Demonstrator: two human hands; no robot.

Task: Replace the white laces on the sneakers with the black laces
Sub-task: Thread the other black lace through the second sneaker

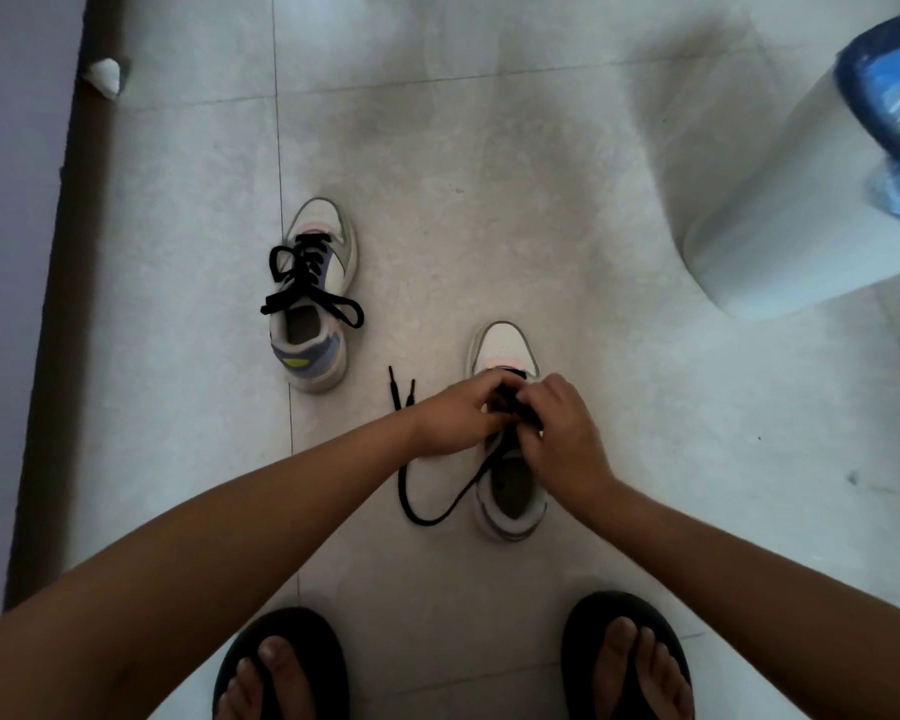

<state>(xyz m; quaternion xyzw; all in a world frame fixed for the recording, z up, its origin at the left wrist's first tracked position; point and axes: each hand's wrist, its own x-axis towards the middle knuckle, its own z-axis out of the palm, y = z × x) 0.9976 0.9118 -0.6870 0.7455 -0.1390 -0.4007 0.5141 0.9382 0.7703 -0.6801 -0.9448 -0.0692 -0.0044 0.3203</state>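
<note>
Both hands (510, 415) on black lace (440, 506) | sneaker (505, 350) | no legible writing

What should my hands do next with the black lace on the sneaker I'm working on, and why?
Probably pull the slack through. Both the left hand and right hand pinch the black lace over the near sneaker, while a long loop lies loose on the floor beside it. The far sneaker already looks laced and tied, so snugging this one seems next.
</note>
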